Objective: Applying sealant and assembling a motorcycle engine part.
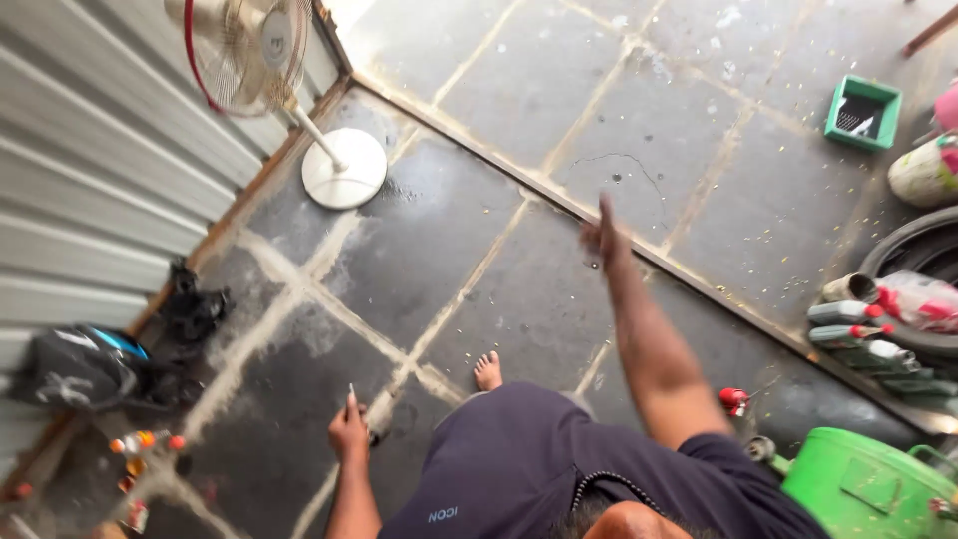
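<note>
The left hand (348, 429) grips a thin, pale stick-like thing (351, 395); the right hand (603, 238) stretches empty, fingers together, above the stone floor (469, 250).

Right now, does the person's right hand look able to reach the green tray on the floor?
Probably not without a step. The right hand is stretched out over the floor, and the green tray lies well beyond it, off to the side. Nothing stands between them; the gap alone looks too wide.

Showing here: one standing fan (261, 60), one green bucket (866, 489), one small green tray (863, 112), one tyre (913, 250), one helmet (85, 364), and two hands (349, 431).
</note>
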